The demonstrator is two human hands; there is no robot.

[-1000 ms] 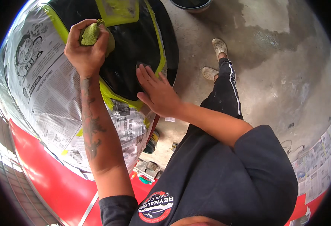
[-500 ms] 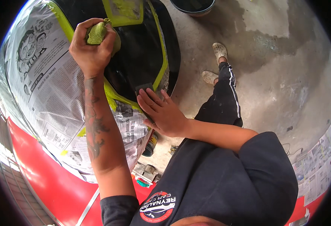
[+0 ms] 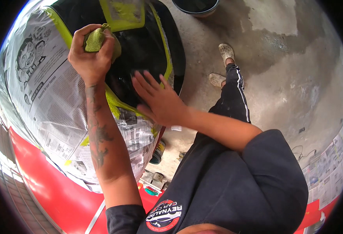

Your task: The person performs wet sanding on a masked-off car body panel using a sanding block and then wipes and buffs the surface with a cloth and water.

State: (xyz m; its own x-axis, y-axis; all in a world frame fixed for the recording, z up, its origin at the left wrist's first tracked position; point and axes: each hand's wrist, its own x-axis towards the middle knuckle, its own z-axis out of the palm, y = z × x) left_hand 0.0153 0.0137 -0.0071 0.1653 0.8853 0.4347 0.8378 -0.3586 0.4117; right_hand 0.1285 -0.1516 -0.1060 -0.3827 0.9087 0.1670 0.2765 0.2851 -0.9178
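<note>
My left hand (image 3: 95, 54) is closed round a bunched yellow-green cloth (image 3: 95, 41) above the upper part of a black panel (image 3: 142, 45). Yellow-green tape (image 3: 164, 50) borders the panel. My right hand (image 3: 154, 95) is open and blurred, fingers spread and flat over the lower part of the panel; a dark sheet seems to be under the fingertips, mostly hidden. Newspaper and clear plastic (image 3: 50, 97) cover the surface to the left and below, wrapping round the panel.
A dark tub (image 3: 195, 7) stands on the concrete floor (image 3: 284, 97) at the top. My legs (image 3: 234, 97), in striped trousers and clogs, are to the right. A red surface (image 3: 39, 167) lies lower left. Newspapers (image 3: 327, 175) and a thin cable are at the right.
My right hand moved down and slightly right with a dark sheet under it, then back up and left across the panel. My left hand, still holding the cloth, shifted slightly.
</note>
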